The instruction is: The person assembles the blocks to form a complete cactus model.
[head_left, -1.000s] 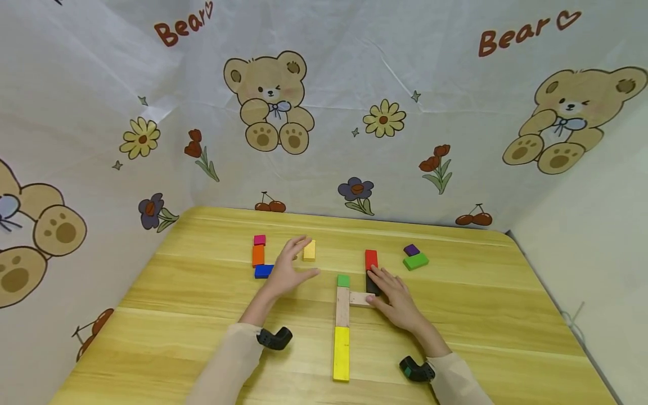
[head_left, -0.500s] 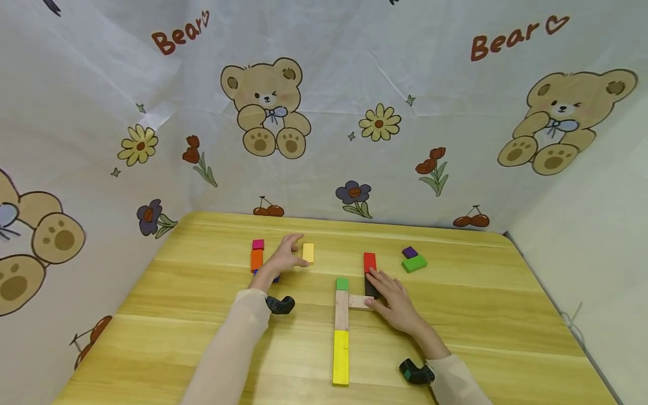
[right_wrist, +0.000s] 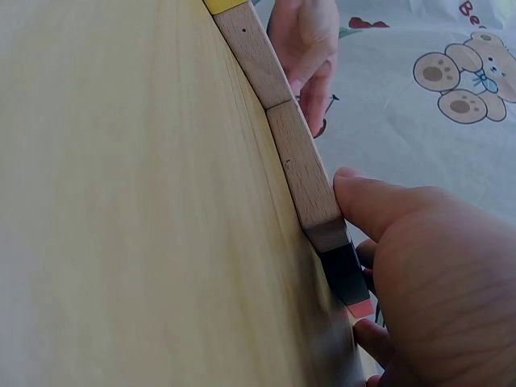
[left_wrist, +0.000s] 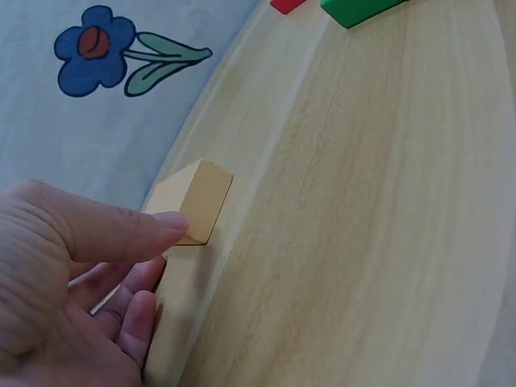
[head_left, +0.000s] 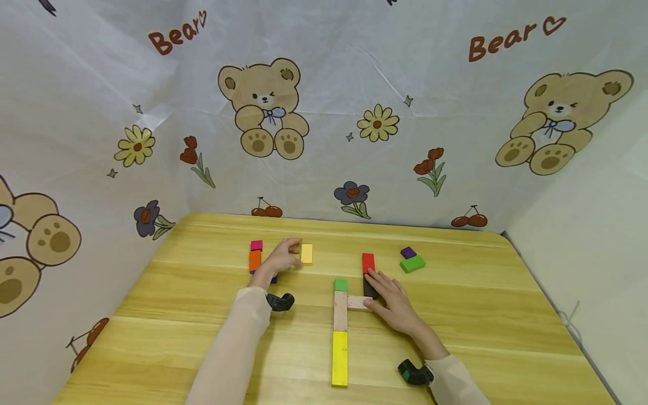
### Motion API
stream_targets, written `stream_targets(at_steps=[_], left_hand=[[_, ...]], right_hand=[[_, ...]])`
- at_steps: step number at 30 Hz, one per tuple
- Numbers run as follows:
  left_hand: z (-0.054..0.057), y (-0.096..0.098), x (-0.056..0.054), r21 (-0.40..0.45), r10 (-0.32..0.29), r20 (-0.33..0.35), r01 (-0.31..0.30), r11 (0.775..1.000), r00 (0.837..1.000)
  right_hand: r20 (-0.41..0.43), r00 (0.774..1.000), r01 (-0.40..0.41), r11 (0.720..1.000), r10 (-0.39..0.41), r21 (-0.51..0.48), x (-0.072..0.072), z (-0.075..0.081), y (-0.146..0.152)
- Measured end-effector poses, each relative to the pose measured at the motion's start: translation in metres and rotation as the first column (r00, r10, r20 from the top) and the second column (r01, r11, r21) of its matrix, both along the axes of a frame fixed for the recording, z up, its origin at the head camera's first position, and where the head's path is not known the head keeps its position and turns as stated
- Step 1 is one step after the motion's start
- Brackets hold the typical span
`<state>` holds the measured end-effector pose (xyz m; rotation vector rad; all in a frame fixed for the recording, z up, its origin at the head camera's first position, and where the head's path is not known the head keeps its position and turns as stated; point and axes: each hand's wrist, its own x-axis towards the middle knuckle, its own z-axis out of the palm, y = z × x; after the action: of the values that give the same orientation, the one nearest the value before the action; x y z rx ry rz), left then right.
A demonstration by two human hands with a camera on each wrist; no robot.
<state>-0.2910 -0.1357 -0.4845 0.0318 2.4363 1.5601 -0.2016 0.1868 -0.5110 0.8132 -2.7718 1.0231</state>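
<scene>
In the head view my left hand [head_left: 280, 257] reaches to a pale yellow block [head_left: 307, 255] lying on the table, thumb at its near end and a finger by its far end. The left wrist view shows the thumb over the same block [left_wrist: 205, 201]; its far side is hidden. My right hand [head_left: 397, 304] rests relaxed, fingers touching a black block [head_left: 370, 289] and thumb at a short plain wooden block [head_left: 357, 303]. A red block [head_left: 368, 261] adjoins the black one. A green cube [head_left: 341, 285], a plain wooden block [head_left: 340, 310] and a yellow block [head_left: 340, 359] form a column.
Pink [head_left: 256, 246], orange [head_left: 255, 261] and blue blocks [head_left: 274, 279] sit on the left, the blue partly under my left hand. Purple [head_left: 408, 252] and green blocks [head_left: 412, 264] lie at the right. A bear-printed cloth [head_left: 324, 169] hangs behind the wooden table [head_left: 481, 315].
My left hand has moved forward over the blue block to the pale yellow block, and its fingers have closed in on that block's ends. My right hand has stayed in place.
</scene>
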Motion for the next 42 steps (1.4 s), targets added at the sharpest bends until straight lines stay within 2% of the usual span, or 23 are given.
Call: stream_targets(at_steps=[10,20,27,31,42], left_hand=[[-0.003,0.002,0.002,-0.034,-0.047,-0.035,0.046,0.998,0.998],[-0.005,0.005,0.002,-0.047,-0.017,-0.066,0.013,0.999,0.998],[-0.007,0.008,0.002,0.02,0.026,-0.069,-0.025,0.999,0.997],[-0.006,0.014,0.003,0.066,0.032,-0.096,-0.026,0.998,0.995],[0.003,0.041,0.01,0.082,-0.034,-0.147,0.046,0.996,0.989]], right_hand=[[-0.029,1.0,-0.003,1.0,0.002,-0.019,0.002,-0.001,-0.001],[-0.049,0.999,0.007,1.0,-0.007,-0.006,0.003,0.0,0.0],[-0.03,1.0,0.004,1.0,-0.004,-0.007,0.002,-0.001,0.0],[-0.015,1.0,-0.001,1.0,0.001,-0.001,0.001,0.001,-0.001],[-0.005,1.0,-0.002,1.0,0.002,-0.002,-0.001,0.0,-0.001]])
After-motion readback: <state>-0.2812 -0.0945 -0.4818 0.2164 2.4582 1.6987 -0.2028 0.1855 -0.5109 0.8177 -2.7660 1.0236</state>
